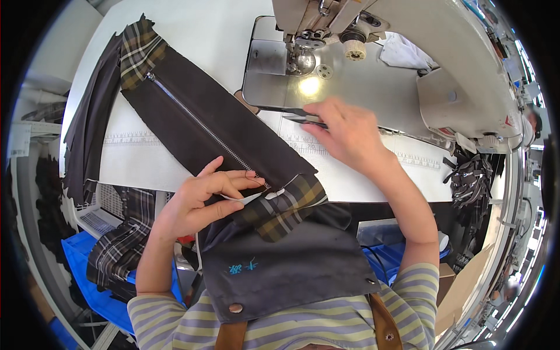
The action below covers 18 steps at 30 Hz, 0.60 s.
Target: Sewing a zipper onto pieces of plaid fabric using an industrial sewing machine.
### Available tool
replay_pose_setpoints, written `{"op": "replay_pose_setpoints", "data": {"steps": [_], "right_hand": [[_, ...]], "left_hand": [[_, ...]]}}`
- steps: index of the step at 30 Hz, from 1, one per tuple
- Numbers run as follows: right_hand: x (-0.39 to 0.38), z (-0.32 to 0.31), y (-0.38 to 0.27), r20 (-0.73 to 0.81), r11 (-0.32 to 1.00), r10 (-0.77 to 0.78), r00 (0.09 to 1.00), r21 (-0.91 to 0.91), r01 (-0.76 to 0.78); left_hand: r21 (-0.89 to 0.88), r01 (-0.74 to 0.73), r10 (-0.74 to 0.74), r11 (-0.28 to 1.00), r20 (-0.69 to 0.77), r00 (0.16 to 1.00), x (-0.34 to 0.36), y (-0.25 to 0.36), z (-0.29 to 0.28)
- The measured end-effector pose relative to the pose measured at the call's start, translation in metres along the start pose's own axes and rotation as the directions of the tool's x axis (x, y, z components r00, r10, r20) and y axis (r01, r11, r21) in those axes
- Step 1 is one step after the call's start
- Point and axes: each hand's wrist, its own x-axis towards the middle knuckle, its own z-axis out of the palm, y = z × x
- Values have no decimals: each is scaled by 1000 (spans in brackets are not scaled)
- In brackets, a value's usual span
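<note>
White worktable beneath sewing machine; dark panel lay front-left of the machine; left hand, fingers parted at its zip, grip unclear; right hand pinched two-bladed tool before the machine; step seemingly thread trimming, next probably needing blades at the zip

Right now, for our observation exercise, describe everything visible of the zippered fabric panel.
The zippered fabric panel is a long strip of dark, matte-looking cloth with olive, black and white plaid at each end. A silvery zipper, apparently closed, runs lengthwise. It lies slantwise across the white table, far end to the left, near end overhanging the front edge. The left hand touches it near the zipper's lower end.
</note>
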Motion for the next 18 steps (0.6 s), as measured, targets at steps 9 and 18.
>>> {"op": "replay_pose_setpoints", "data": {"steps": [9,18], "right_hand": [[-6,-19,5,41,942,161,986,-304,-141],[-11,15,-88,327,992,-98,940,105,68]], "left_hand": [[-273,-359,-109,893,-903,416,-4,-20,-16],[500,196,49,844,-436,899,76,-9,-98]]}}
